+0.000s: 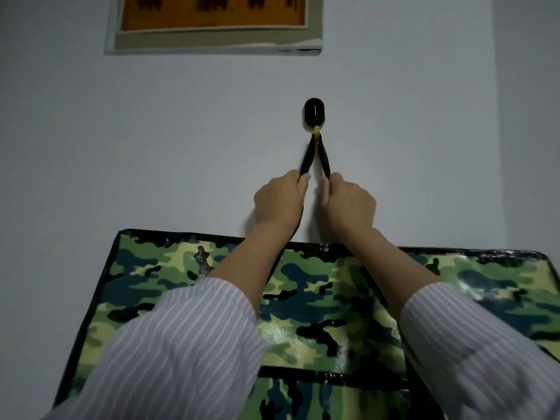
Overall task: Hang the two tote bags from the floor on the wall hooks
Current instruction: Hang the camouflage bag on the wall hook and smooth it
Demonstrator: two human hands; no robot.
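An orange board [212,10] with blurred dark lettering and a grey border hangs on the pale wall [121,131], upper left of centre.

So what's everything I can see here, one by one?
wall: one, pale grey-white, fills the background.
framed sign: one, orange with a pale border, top of the wall; text blurred.
wall hook: one, black with a yellowish tip, middle of the wall.
strap: one loop visible, black, over the wall hook, two strands running down to the hands.
tote bag: one, green camouflage with black edging, below the hook.
sleeves: two, white with thin stripes, at the bottom.
left hand: one, grips the strap's left strand.
right hand: one, grips the right strand.
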